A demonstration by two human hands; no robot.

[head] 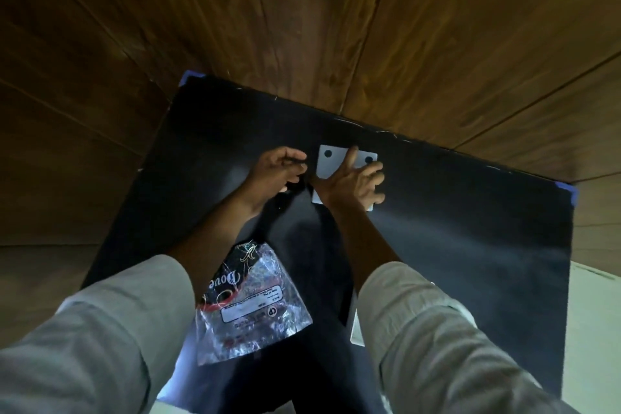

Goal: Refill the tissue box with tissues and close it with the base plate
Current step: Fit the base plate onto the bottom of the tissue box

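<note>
White plate (331, 163) with two dark dots lies at the far edge of the black mat (453, 245); we judge it the box's base. Our right hand (353, 183) presses it flat, fingers spread, while our left hand (277, 171) hovers half-curled beside it, empty. Nearer us lies the tissue wrapper (250, 306).

- The black mat (453, 245) lies bare across its whole 3 o'clock side; a hand can pass freely there.
- At 12 o'clock the white base plate (331, 161) sits near the mat's far edge, with the right hand (353, 183) spread flat on it.
- The left hand (275, 171) hovers just beside the plate at 11 o'clock, leaving only a narrow gap.
- At 6 o'clock a crinkled clear plastic wrapper (252, 306) lies between the forearms, blocking the near centre.
- The far left corner at 10 o'clock is bare.
</note>
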